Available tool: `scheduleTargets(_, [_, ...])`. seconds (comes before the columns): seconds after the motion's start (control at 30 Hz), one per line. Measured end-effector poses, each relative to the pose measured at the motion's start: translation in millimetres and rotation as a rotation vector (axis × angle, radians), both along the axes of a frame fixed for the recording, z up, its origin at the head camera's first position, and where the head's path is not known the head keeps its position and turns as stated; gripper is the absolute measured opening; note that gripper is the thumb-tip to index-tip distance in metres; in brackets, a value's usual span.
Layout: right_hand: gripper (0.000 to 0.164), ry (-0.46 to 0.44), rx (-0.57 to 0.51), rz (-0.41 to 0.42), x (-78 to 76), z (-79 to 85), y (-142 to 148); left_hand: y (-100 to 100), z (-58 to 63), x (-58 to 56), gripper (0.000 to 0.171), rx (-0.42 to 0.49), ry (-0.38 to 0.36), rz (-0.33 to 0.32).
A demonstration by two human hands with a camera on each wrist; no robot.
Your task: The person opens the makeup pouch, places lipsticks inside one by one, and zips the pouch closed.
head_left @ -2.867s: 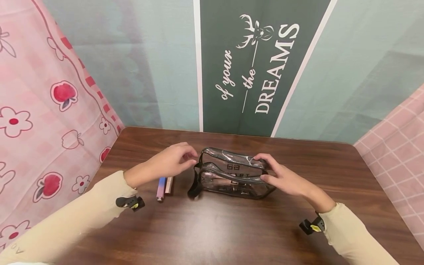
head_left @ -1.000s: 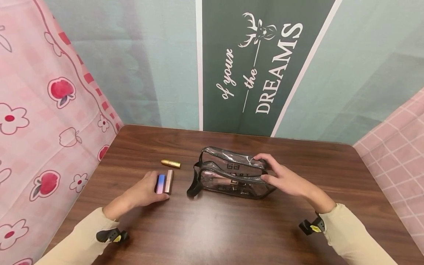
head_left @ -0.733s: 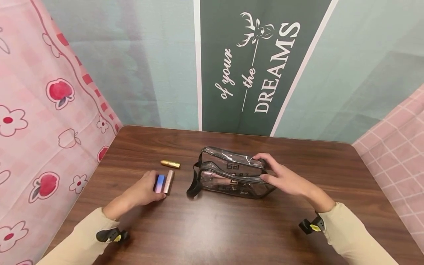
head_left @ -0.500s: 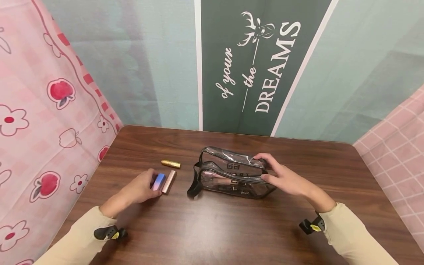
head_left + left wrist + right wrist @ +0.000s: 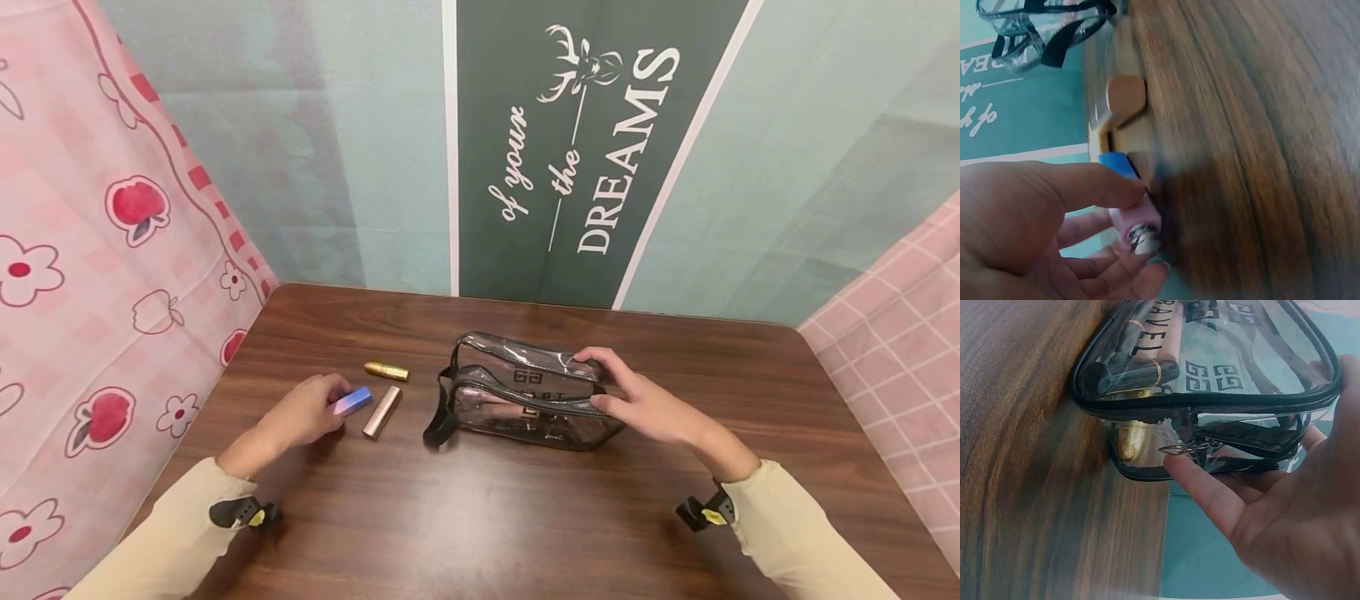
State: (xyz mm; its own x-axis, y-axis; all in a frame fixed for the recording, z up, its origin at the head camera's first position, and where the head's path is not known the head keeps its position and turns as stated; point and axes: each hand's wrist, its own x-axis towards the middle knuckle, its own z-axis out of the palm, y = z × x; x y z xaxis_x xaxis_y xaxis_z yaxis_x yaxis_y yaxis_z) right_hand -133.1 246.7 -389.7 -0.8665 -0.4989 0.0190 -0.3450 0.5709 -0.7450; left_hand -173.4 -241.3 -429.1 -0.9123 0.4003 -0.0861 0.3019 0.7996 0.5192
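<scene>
In the head view my left hand [image 5: 303, 412] pinches a blue-to-pink lipstick tube [image 5: 352, 402] between thumb and fingers. The left wrist view shows the thumb across the lipstick tube [image 5: 1132, 209] and a silvery ornament at its pink end. A rose-gold lipstick tube [image 5: 382, 412] lies just right of it, and a gold bullet-shaped lipstick [image 5: 386, 371] behind. My right hand [image 5: 652, 408] holds the right end of a clear cosmetic bag [image 5: 540, 421] with black trim, its top unzipped. Its thumb is at the zipper pull [image 5: 1175, 450] in the right wrist view.
Inside the bag are a gold bullet-shaped tube [image 5: 1132, 442], a dark tube [image 5: 1129, 375] and a pale pink tube [image 5: 1172, 331]. A black strap [image 5: 440, 421] hangs at the bag's left end. Wood-grain table [image 5: 480, 517] extends to a curtain [image 5: 360, 167] behind.
The left hand has left the bag's side and taken hold of the blue-to-pink lipstick, turning it and drawing it left from the rose-gold one. The gold lipstick came into view. The right hand stays put.
</scene>
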Motion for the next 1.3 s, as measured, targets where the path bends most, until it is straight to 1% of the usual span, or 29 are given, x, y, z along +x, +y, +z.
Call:
scheduleTargets(0.2, [0.053, -0.008, -0.009, 0.004, -0.2, -1.0, 0, -4, -3.5, -5.5, 0.026, 0.015, 0.033, 0.009])
scheduleTargets(0.43, [0.054, -0.008, -0.013, 0.003, -1.4, -0.8, 1, -8, -2.4, -9.0, 0.022, 0.032, 0.008, 0.011])
scheduleTargets(0.67, [0.054, -0.013, -0.008, 0.0, -1.0, -0.2, 0, -9, -0.6, -9.3, 0.021, 0.028, 0.0, 0.014])
scheduleTargets(0.8, [0.054, -0.017, -0.005, -0.004, 0.3, -1.2, 0, -9, -0.2, -9.4, 0.018, 0.032, 0.008, 0.016])
scheduleTargets(0.9, [0.054, -0.016, -0.002, -0.005, 0.3, -1.8, 0, -9, 0.8, -10.5, 0.017, 0.042, 0.033, 0.017])
scheduleTargets(1.0, [0.054, -0.013, -0.001, -0.005, 0.1, -2.1, 0, -9, 3.5, -12.2, 0.016, 0.053, 0.048, 0.019])
scheduleTargets(1.1, [0.054, -0.01, -0.002, -0.005, -0.1, -2.2, 1, -8, 7.7, -13.1, 0.016, 0.056, 0.047, 0.024])
scheduleTargets(1.3, [0.054, -0.012, -0.009, -0.002, 0.0, -3.0, 1, -7, 19.3, -13.7, 0.016, 0.05, 0.057, 0.015])
